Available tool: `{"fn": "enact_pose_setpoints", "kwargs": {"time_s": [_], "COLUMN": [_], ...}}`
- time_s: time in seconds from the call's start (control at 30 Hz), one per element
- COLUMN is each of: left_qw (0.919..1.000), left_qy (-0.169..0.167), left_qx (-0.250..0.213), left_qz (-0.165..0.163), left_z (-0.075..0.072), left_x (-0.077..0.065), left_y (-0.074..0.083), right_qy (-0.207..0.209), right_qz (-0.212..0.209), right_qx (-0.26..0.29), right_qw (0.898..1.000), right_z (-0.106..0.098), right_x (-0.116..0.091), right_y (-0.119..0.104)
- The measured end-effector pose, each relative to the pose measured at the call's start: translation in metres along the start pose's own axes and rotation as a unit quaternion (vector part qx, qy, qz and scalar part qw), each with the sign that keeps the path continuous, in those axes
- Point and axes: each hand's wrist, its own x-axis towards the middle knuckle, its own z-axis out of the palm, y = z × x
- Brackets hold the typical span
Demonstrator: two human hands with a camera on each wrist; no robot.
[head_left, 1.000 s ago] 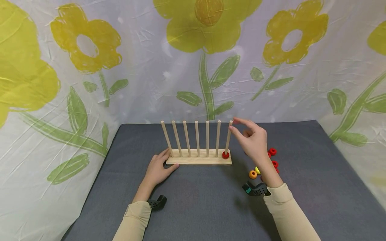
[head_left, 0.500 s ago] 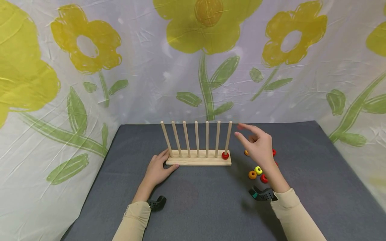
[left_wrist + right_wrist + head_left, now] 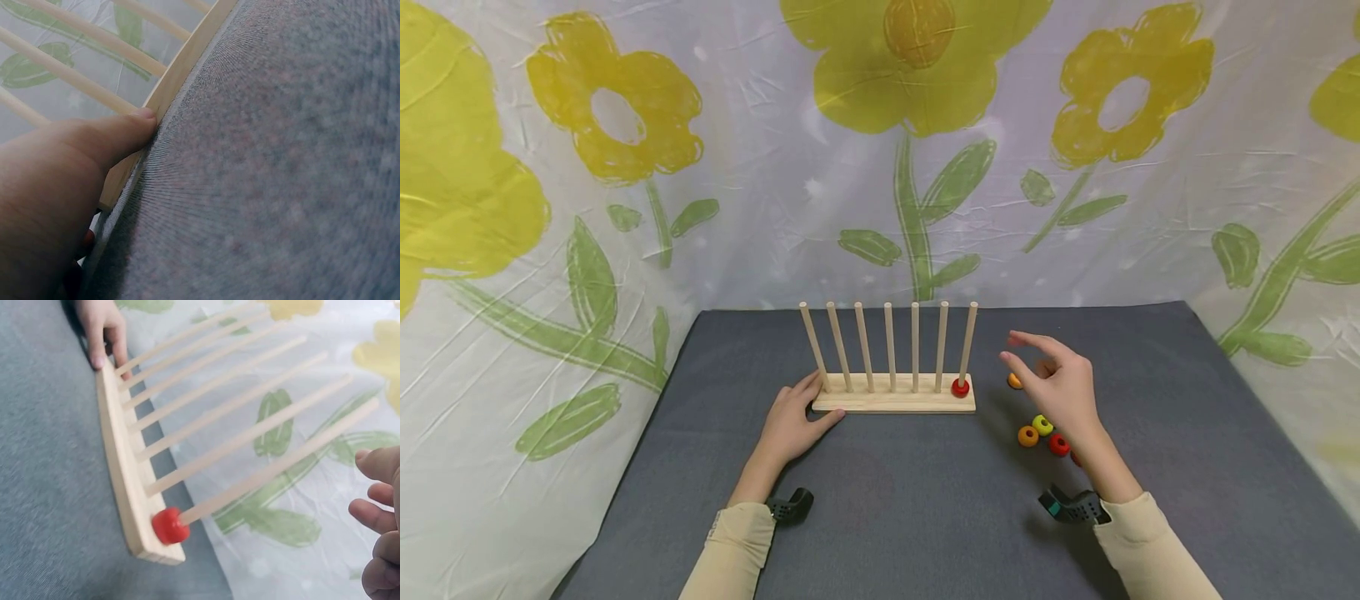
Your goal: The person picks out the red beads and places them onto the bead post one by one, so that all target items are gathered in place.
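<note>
A wooden peg stand (image 3: pixel 895 402), a flat base with a row of several upright pegs, stands at the middle of the table. One red bead (image 3: pixel 960 388) sits at the foot of its rightmost peg; the right wrist view shows this bead (image 3: pixel 170 526) down against the base. My left hand (image 3: pixel 792 421) holds the stand's left end, thumb (image 3: pixel 134 128) along the front edge and fingers round the far side. To the right of the stand, my right hand (image 3: pixel 1060 387) hovers in the air with nothing in it, thumb and fingers spread apart.
Below the right hand lie loose beads: an orange bead (image 3: pixel 1027 436), a yellow bead (image 3: pixel 1042 425) and a red bead (image 3: pixel 1059 445). Another orange bead (image 3: pixel 1015 381) lies farther back, and the hand hides part of the group. A flowered cloth (image 3: pixel 760 167) hangs behind the table.
My right hand has moved from the top of the rightmost peg to the right and down, over the loose beads. The left hand and the stand stay put.
</note>
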Motion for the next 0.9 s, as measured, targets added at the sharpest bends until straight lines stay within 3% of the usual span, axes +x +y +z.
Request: {"fn": "enact_pose_setpoints", "kwargs": {"time_s": [0.47, 0.9], "left_qw": [1.0, 1.0], "left_qy": [-0.003, -0.003], "left_qx": [0.003, 0.001], "left_qz": [-0.006, -0.005], "left_z": [0.001, 0.001], "left_x": [0.0, 0.0], "left_y": [-0.001, -0.001], "right_qy": [0.009, 0.044], "right_qz": [-0.002, 0.037], "right_qx": [-0.001, -0.017], "right_qw": [1.0, 0.998], "right_z": [-0.012, -0.032], "right_x": [-0.015, -0.016], "right_y": [0.017, 0.054]}}
